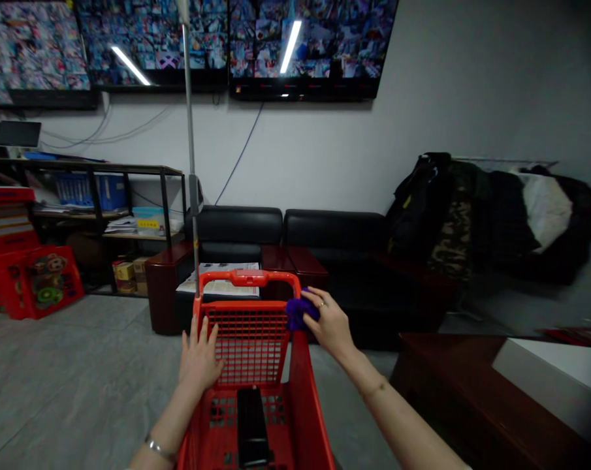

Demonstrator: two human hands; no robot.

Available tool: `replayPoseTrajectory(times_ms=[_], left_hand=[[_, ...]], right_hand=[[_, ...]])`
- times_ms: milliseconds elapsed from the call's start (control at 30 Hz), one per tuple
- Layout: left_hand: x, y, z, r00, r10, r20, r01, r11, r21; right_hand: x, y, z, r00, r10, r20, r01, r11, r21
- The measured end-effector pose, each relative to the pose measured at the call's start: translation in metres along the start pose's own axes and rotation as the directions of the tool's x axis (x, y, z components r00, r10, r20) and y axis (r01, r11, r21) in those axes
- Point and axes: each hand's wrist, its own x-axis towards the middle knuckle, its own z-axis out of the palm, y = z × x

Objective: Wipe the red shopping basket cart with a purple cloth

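Note:
A red plastic shopping cart (311, 391) stands in front of me, its handle (249, 277) at the far end. My right hand (330, 321) grips a crumpled purple cloth (298, 313) against the cart's upper right corner, beside the handle. On the left rim rests my left hand (200, 358), fingers spread and holding nothing. A black oblong object (251, 421) lies on the cart's floor; its kind is unclear. From the cart's left corner a thin metal pole (190, 130) rises upright.
Black sofas (236, 228) with dark wooden arms stand behind the cart, papers (226, 285) on one seat. Shelves (148, 171) and red boxes (50, 281) are at left. Coats (495, 215) hang at right, above a brown table (437, 385). Screens (315, 49) cover the wall top.

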Motion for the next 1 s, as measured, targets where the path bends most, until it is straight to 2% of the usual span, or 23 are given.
replayPoseTrajectory(times_ms=[100,167,267,400,500,667,733,800,867,933,1000], left_hand=[[0.000,-0.001,0.001,1.000,-0.002,0.003,0.002,1.000,0.000],[0.000,-0.002,0.003,1.000,-0.007,-0.004,0.007,1.000,0.003],[0.000,-0.003,0.004,1.000,-0.013,-0.015,0.013,1.000,0.009],[0.000,-0.002,0.001,1.000,-0.025,0.020,0.024,1.000,0.018],[0.001,-0.002,0.000,1.000,-0.013,0.027,0.013,1.000,0.013],[0.001,-0.001,0.001,1.000,-0.008,0.013,0.008,1.000,-0.001],[0.000,-0.001,0.002,1.000,-0.009,0.015,0.009,1.000,-0.002],[0.000,-0.001,0.003,1.000,-0.006,0.010,0.006,1.000,-0.003],[-0.001,-0.001,0.003,1.000,0.001,0.000,-0.001,1.000,-0.005],[-0.001,-0.002,0.003,1.000,0.003,-0.004,-0.003,1.000,-0.005],[-0.001,-0.002,0.003,1.000,0.000,-0.003,0.000,1.000,-0.003]], right_hand=[[0.032,0.020,0.047,0.995,-0.022,0.098,0.032,0.994,-0.105],[0.033,0.027,0.073,0.986,0.010,0.164,0.017,0.987,-0.163],[0.023,0.028,0.094,0.983,0.075,0.168,-0.038,0.976,-0.213],[0.014,0.015,0.091,0.966,0.171,0.195,-0.116,0.956,-0.268],[-0.006,0.001,0.080,0.952,0.226,0.208,-0.152,0.935,-0.320],[-0.044,-0.005,0.055,0.943,0.174,0.285,-0.099,0.961,-0.259],[-0.036,-0.003,0.046,0.958,0.116,0.260,-0.072,0.982,-0.174],[-0.012,-0.001,0.042,0.981,-0.003,0.193,0.012,0.999,-0.044],[0.016,0.002,0.045,0.982,-0.092,0.167,0.080,0.994,0.079],[0.039,0.007,0.056,0.971,-0.050,0.232,0.030,0.995,0.090],[0.048,0.013,0.070,0.955,0.043,0.292,-0.038,0.999,-0.022]])
